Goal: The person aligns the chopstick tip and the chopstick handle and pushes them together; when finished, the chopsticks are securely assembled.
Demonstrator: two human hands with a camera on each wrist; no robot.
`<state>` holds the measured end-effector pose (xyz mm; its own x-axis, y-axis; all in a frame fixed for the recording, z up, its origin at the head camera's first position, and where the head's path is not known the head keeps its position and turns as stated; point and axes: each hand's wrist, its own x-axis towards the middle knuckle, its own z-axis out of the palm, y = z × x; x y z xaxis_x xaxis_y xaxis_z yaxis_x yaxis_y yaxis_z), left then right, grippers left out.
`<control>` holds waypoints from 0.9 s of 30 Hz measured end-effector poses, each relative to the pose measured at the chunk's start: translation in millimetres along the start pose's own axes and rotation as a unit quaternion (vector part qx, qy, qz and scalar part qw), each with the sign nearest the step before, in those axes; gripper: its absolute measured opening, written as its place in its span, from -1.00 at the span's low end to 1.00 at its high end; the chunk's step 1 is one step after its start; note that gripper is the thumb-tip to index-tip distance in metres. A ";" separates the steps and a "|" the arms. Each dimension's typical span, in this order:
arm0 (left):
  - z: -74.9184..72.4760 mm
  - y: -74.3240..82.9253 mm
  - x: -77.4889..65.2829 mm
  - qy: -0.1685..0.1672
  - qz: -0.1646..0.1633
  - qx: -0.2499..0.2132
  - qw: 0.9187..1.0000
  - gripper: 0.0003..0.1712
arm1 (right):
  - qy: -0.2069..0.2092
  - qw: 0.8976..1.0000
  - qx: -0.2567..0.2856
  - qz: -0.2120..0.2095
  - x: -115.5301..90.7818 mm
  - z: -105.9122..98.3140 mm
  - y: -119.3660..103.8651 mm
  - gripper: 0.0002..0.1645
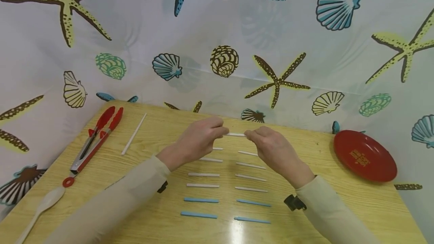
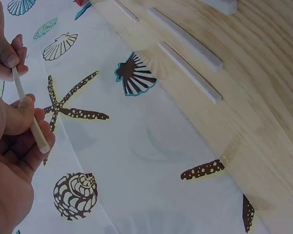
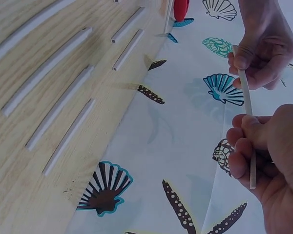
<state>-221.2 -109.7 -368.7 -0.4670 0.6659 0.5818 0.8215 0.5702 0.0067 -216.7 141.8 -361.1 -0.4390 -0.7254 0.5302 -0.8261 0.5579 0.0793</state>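
Observation:
Both hands hold one thin white stick (image 1: pixel 236 134) above the far part of the table. My left hand (image 1: pixel 198 140) pinches it between thumb and fingers near one end. The right hand (image 1: pixel 276 150) pinches it toward the other end. A bare stretch of the stick (image 3: pixel 246 95) shows between the hands in the right wrist view. Below them lie two columns of short sticks: white ones, such as a left white stick (image 1: pixel 203 174) and a right white stick (image 1: pixel 251 177), and blue ones nearer, including a left blue stick (image 1: pixel 199 214) and a right blue stick (image 1: pixel 252 220).
At the left of the wooden table (image 1: pixel 152 221) lie red-tipped tongs (image 1: pixel 96 138), a white spoon (image 1: pixel 51 199) and a longer white stick (image 1: pixel 133 134). A red plate (image 1: pixel 376 165) sits at the right. A shell-patterned cloth (image 1: pixel 203 25) hangs behind the table.

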 end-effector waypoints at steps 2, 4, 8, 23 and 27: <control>-1.9 0.5 -0.2 -0.014 -0.012 0.010 1.000 -0.78 | -0.005 1.000 -0.003 0.002 1.5 -0.1 -1.7 -0.61; -5.2 3.1 0.5 -0.038 -0.026 0.034 0.998 -0.84 | -0.016 1.000 -0.015 0.001 3.0 1.1 -3.8 -0.59; -10.7 13.9 6.3 -0.087 -0.038 0.092 0.991 -0.94 | -0.036 0.999 -0.036 -0.002 6.4 5.7 -8.4 -0.60; -18.1 8.7 5.5 -0.174 -0.157 -0.042 0.971 -0.91 | 0.026 1.000 -0.004 0.005 17.8 10.1 -9.7 -0.64; -25.8 -14.1 -5.0 -0.150 -0.232 -0.175 0.945 -0.95 | 0.040 0.999 0.011 0.024 19.6 7.3 -2.2 -0.59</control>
<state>-222.0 -133.5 -350.7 -0.8316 0.5207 0.1931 0.5395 0.6747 0.5037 -226.0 123.4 -357.1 -0.4493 -0.6634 0.5983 -0.8126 0.5818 0.0348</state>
